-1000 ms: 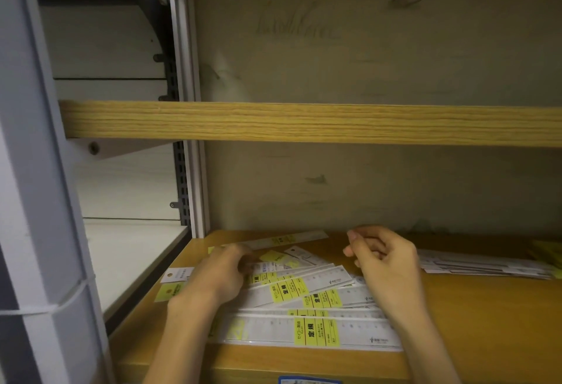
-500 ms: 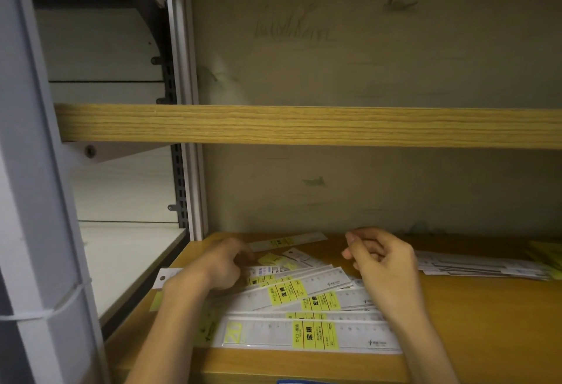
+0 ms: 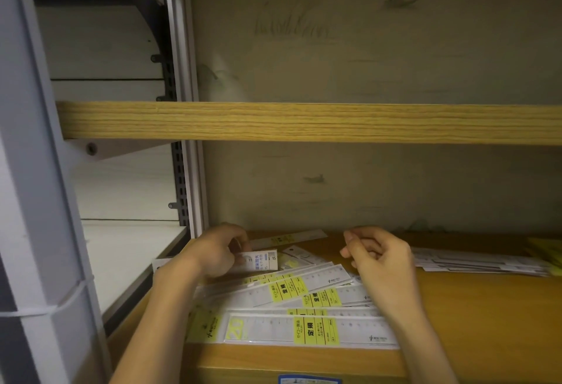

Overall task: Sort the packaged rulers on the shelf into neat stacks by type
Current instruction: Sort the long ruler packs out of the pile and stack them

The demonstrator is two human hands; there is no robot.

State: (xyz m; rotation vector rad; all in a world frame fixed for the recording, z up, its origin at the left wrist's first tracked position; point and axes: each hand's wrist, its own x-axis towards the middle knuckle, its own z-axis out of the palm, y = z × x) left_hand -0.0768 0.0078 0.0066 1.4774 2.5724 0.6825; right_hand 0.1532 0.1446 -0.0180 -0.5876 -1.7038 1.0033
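Note:
A loose pile of packaged clear rulers (image 3: 307,298) with yellow labels lies fanned across the wooden shelf (image 3: 474,323). The front one (image 3: 310,330) lies straight along the shelf edge. My left hand (image 3: 213,254) is at the back left of the pile, gripping a short white packaged ruler (image 3: 261,260) with blue print, lifted a little off the pile. My right hand (image 3: 380,254) hovers over the right end of the pile, fingers curled, holding nothing I can see. One more ruler (image 3: 292,237) lies against the back wall.
A second flat stack of packaged rulers (image 3: 480,262) lies to the right, with yellow packs (image 3: 547,250) at the far right edge. Another wooden shelf (image 3: 304,122) runs overhead. A grey upright (image 3: 191,171) bounds the left side; a white shelf (image 3: 130,250) lies beyond.
My left hand has drawn back from flat on the pile and lifted the short white ruler pack. The right hand has barely moved.

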